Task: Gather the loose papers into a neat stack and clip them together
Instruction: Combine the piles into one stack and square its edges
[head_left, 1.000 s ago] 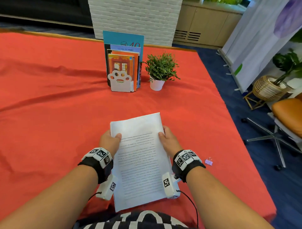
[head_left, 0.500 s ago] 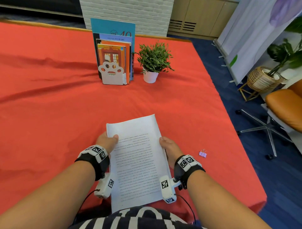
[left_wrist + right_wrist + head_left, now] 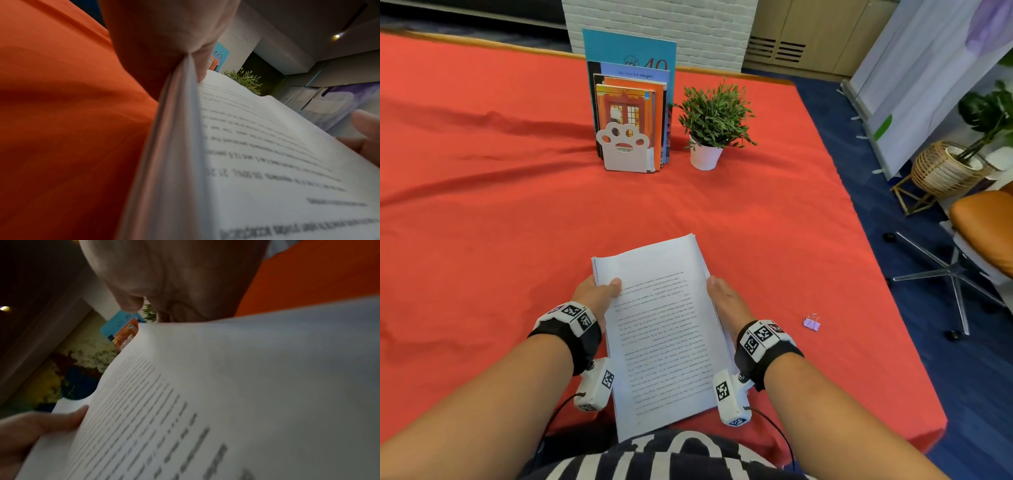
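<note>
A stack of printed white papers (image 3: 664, 325) is held between both hands above the red tablecloth, near my body. My left hand (image 3: 599, 291) grips its left edge, thumb on the top sheet and fingers hidden beneath. On the right edge my right hand (image 3: 722, 298) holds the stack (image 3: 226, 386) from the side, its fingers hidden under the paper. In the left wrist view the sheet edges (image 3: 174, 146) look lined up under the thumb. A small purple binder clip (image 3: 811, 323) lies on the cloth to the right of my right wrist, untouched.
Upright books in a white paw-shaped bookend (image 3: 625, 150) and a small potted plant (image 3: 710, 126) stand at the table's middle back. The table's right edge (image 3: 887, 274) drops to blue carpet, with an orange chair (image 3: 986, 226) and a wicker planter (image 3: 941, 168) beyond.
The stack has stayed in both hands and shifted slightly nearer my body; my left thumb slid up nearer its far left corner. The clip has not moved.
</note>
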`<state>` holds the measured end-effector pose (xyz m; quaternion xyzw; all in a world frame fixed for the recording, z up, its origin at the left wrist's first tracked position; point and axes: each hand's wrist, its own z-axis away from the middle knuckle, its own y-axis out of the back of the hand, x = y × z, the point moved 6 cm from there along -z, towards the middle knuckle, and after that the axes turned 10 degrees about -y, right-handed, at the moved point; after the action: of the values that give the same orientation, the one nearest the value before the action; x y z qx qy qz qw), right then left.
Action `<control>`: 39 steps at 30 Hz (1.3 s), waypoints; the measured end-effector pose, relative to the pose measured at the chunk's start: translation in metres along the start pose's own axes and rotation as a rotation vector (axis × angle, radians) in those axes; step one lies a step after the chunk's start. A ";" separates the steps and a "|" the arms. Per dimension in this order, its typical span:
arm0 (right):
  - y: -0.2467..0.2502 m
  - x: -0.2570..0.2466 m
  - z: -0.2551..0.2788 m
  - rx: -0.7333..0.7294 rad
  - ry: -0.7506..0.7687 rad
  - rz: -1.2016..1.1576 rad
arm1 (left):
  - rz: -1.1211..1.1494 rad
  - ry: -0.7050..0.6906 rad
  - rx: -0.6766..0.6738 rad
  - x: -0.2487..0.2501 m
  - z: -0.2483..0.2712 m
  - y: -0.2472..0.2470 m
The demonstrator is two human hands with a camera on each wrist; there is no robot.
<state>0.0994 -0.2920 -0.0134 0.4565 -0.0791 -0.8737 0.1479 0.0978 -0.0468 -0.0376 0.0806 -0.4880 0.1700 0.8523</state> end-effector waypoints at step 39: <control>0.012 -0.031 -0.029 0.198 0.038 -0.015 | -0.061 -0.210 -0.236 0.032 0.025 -0.008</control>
<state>0.1416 -0.2932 -0.0027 0.4861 -0.1588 -0.8539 0.0970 0.0957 -0.0554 0.0031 0.0122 -0.5882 0.0760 0.8051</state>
